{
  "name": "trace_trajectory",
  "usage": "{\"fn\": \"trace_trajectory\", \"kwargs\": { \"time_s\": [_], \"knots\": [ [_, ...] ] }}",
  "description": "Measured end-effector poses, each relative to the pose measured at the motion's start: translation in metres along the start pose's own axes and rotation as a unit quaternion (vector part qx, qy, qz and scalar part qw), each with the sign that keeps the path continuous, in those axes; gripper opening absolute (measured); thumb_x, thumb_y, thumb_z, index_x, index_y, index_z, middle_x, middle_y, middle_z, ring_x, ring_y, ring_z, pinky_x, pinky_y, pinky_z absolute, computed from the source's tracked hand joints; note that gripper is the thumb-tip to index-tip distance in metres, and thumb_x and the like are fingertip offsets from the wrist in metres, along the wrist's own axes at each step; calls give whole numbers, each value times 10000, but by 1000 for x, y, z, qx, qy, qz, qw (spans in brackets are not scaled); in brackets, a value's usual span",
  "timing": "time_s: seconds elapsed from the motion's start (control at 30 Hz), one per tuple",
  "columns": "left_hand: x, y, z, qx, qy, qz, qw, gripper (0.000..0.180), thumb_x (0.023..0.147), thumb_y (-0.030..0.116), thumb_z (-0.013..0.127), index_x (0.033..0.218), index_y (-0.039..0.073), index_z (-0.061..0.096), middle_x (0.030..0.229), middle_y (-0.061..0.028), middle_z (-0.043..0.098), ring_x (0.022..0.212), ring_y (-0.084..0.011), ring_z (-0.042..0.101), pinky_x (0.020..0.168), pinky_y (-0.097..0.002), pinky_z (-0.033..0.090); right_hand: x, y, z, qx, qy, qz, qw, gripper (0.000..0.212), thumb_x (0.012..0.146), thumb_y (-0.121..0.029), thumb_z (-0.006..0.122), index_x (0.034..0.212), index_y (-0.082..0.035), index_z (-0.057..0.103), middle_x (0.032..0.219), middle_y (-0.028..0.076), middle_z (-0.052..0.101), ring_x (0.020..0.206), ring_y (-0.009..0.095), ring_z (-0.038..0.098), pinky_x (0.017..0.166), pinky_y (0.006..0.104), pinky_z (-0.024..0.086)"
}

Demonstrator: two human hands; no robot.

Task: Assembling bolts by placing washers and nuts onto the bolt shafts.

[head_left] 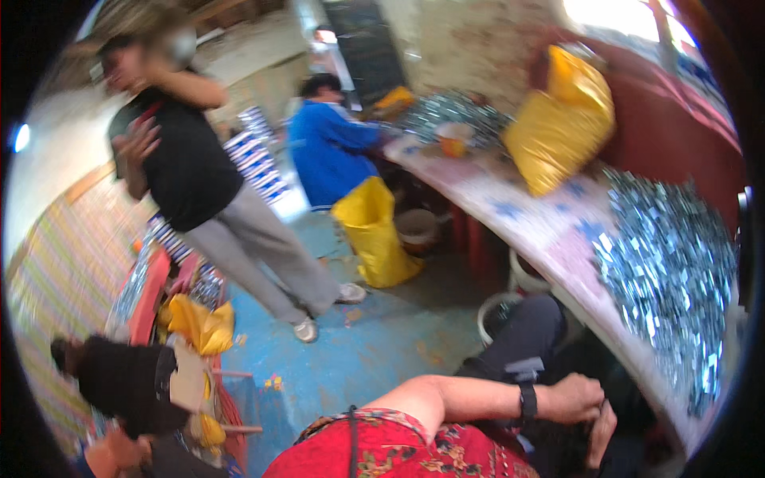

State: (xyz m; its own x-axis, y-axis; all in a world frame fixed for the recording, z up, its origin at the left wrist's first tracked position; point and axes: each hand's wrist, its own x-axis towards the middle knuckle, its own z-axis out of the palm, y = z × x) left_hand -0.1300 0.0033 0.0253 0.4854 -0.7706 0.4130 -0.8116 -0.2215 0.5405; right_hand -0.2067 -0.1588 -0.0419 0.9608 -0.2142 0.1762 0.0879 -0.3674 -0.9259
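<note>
My left hand (pixel 572 397), with a black watch (pixel 527 401) on its wrist, is closed with its fingertips pinched together just in front of the table edge. My right hand (pixel 602 435) is right below it, its fingers bent in and meeting the left fingertips. Whatever is between them is too small or hidden to make out. Under the hands are my dark trousers (pixel 518 338), with a few pale strips (pixel 523 367) lying on the thigh. Nearest on the table is a large heap of shiny silver rectangular pieces (pixel 669 279).
A pale table (pixel 494 191) runs to the back, bearing a full yellow sack (pixel 562 119), a small tub (pixel 454 139) and another silver heap (pixel 450 111). Buckets (pixel 496 315) stand beneath. A person in blue (pixel 327 143) sits beyond; another (pixel 191 159) stands left, and one (pixel 127 386) sits lower left.
</note>
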Motion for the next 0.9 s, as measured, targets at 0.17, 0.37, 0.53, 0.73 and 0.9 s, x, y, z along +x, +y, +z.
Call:
{"fn": "trace_trajectory", "kwargs": {
  "time_s": [0.17, 0.37, 0.53, 0.73, 0.9],
  "knots": [
    [20, -22, -47, -72, 77, 1, 994, 93, 733, 148, 601, 745, 57, 618, 731, -132, 590, 717, -314, 589, 624, -380, 488, 17, -35, 12, -58, 8, 44, 997, 246, 891, -147, 404, 712, 7, 472, 556, 125, 374, 492, 146, 393, 461, 317, 319],
    [70, -114, -64, -154, 80, -92, 981, 140, 798, 104, 597, 909, 24, 627, 788, -72, 638, 710, -125, 584, 635, -269, 465, 1, -32, -2, -75, 67, 97, 990, 188, 825, -99, 565, 685, 13, 507, 529, 55, 425, 498, 88, 403, 466, 264, 339],
    [100, -209, -92, 4, 165, -161, 973, 181, 811, 76, 558, 974, 43, 630, 761, -75, 634, 661, -114, 569, 618, -253, 460, 5, -33, 4, -127, 24, 94, 987, 172, 797, -98, 594, 689, 11, 517, 570, 106, 486, 464, 197, 460, 457, 293, 360],
    [151, -293, -100, 168, 157, -25, 973, 232, 718, 58, 598, 947, 54, 631, 921, -151, 622, 819, -313, 589, 751, -364, 470, 38, -44, 20, -131, -45, 72, 988, 149, 765, -70, 608, 671, -7, 511, 587, 119, 493, 499, 265, 513, 455, 332, 380],
    [166, -309, -115, 162, 51, -24, 985, 189, 720, 94, 637, 903, 55, 658, 833, -133, 643, 762, -244, 626, 695, -296, 480, 76, -60, 29, -122, -106, 13, 987, 154, 746, -76, 628, 673, -24, 502, 589, 113, 481, 506, 281, 502, 459, 347, 384]
  ]
}}
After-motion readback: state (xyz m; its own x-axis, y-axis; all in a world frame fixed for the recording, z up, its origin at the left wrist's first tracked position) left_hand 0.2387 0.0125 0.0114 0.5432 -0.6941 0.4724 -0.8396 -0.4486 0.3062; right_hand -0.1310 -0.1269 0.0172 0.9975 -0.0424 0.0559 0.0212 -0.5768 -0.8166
